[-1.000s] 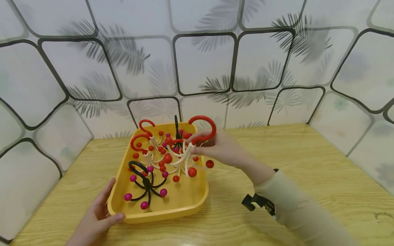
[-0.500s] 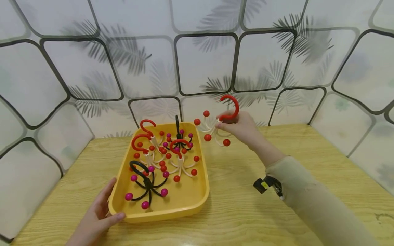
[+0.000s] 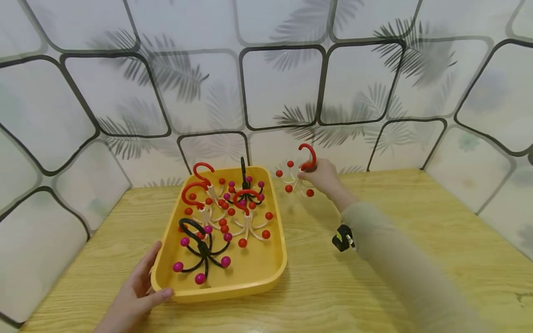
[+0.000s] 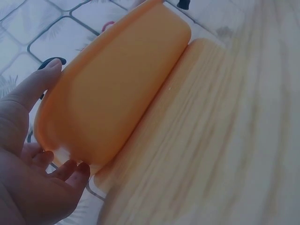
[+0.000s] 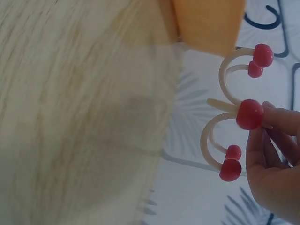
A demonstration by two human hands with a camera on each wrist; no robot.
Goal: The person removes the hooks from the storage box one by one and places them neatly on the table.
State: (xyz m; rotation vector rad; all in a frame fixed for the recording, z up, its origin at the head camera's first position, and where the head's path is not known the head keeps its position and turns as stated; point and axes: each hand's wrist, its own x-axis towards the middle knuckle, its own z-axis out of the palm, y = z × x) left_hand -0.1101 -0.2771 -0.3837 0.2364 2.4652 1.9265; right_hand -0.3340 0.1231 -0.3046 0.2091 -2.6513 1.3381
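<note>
My right hand (image 3: 325, 179) pinches a hanger (image 3: 313, 156) with a red hook and white curved arms tipped in red balls. It is held upright above the table, right of the tray's back end; the right wrist view shows its balls (image 5: 249, 114) just beyond my fingertips. My left hand (image 3: 132, 296) grips the yellow tray (image 3: 254, 273) at its near left corner, thumb over the rim and fingers against the outer wall. Inside stand three red-and-white hangers (image 3: 247, 221) and two black hangers (image 3: 203, 249) with magenta balls, one near the front, one at the back.
The tray stands on a light wood-grain table (image 3: 333, 291). Behind the table rises a pale wall (image 3: 279, 88) with dark outlines and leaf prints, continuing along both sides. A black wrist device (image 3: 343, 238) sticks out below my right sleeve.
My right hand has lifted the red-and-white hanger out from over the tray, carried it to the right, then lowered it slightly toward the back of the table. My left hand has kept its grip.
</note>
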